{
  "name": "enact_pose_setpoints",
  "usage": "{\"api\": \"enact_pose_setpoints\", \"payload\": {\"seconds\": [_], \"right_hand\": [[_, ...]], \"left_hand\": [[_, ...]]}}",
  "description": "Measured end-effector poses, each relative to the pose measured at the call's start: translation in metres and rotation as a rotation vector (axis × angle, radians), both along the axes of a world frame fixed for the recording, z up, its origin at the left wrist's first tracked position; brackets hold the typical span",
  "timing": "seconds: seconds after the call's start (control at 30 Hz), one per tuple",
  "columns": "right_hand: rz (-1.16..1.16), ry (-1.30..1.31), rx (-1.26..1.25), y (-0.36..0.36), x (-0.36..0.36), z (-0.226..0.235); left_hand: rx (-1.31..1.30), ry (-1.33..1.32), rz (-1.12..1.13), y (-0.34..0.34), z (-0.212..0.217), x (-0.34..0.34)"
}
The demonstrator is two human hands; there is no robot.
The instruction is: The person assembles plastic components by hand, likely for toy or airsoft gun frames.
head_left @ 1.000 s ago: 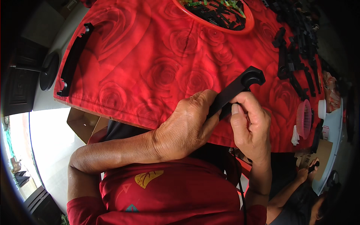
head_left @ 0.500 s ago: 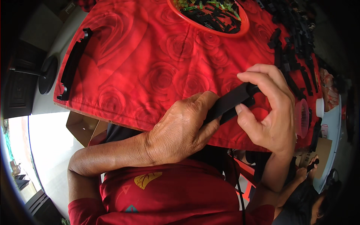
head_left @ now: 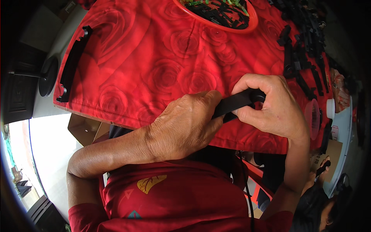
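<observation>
My left hand (head_left: 181, 125) is wrapped round one end of a black plastic strip (head_left: 235, 103) with a rounded, hooked end. The strip is held off the table, slanting up to the right, and its left part is hidden in my palm. At the hooked end my right hand (head_left: 276, 104) is closed, thumb and forefinger pinching the strip. A long black plastic piece (head_left: 75, 63) with notched ends lies along the left side of the red rose-print tablecloth (head_left: 162, 46).
An orange-red bowl (head_left: 254, 22) of small black and green pieces stands at the far side. Many black parts (head_left: 305, 50) are heaped at right, with a pink translucent cup (head_left: 310, 120) and a white container (head_left: 330, 108) nearby. At lower right, another person's hand (head_left: 325, 164) holds a black piece.
My right hand has closed from spread fingers to a pinch on the strip's hooked end. The strip has tipped flatter, and my left hand keeps its hold.
</observation>
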State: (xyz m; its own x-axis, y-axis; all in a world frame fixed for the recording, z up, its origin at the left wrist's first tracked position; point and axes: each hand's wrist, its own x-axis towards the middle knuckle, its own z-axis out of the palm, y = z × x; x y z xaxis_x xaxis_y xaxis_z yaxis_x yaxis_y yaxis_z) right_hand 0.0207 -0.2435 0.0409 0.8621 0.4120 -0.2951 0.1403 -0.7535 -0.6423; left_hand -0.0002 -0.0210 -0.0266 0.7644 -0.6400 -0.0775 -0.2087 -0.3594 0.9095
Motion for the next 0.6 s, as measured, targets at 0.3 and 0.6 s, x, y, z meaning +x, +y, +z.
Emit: {"api": "enact_pose_setpoints", "payload": {"seconds": [0.3,0.6], "right_hand": [[-0.028,0.023,0.213,-0.0004,-0.0041,-0.01],[-0.023,-0.04,0.13,0.001,-0.0087,-0.0148]], "left_hand": [[-0.021,0.091,-0.059,0.0029,0.0018,0.0006],[-0.005,0.122,-0.055,0.005,0.0041,0.0001]]}}
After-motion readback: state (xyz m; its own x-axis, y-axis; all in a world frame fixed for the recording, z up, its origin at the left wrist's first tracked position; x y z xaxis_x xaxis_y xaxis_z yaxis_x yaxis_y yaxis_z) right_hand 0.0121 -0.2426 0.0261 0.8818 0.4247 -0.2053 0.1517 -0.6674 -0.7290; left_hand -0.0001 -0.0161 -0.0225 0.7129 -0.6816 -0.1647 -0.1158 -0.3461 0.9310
